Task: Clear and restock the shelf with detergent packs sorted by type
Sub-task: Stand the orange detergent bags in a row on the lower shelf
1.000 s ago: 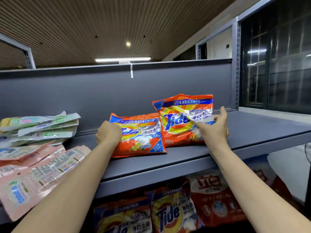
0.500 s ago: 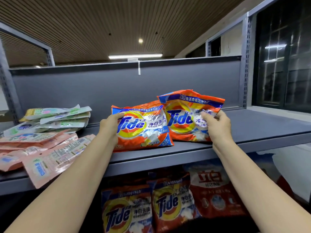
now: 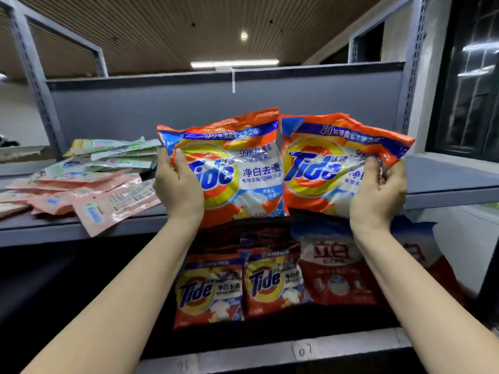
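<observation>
In front of the upper shelf (image 3: 445,197): left hand (image 3: 176,188) grip pinches one Tide pack (image 3: 229,168); right hand (image 3: 378,193) grip pinches a second Tide pack (image 3: 332,163), both upright, lifted. Advice: keep them level, clear the shelf lip. Beside: pink and green sachets (image 3: 89,179).

Left hand (image 3: 179,188) grips one orange Tide pack (image 3: 232,168), right hand (image 3: 378,193) grips another Tide pack (image 3: 329,163), side by side at twelve o'clock; pastel pouches (image 3: 89,179) lie on the shelf (image 3: 445,182) at nine o'clock.
</observation>
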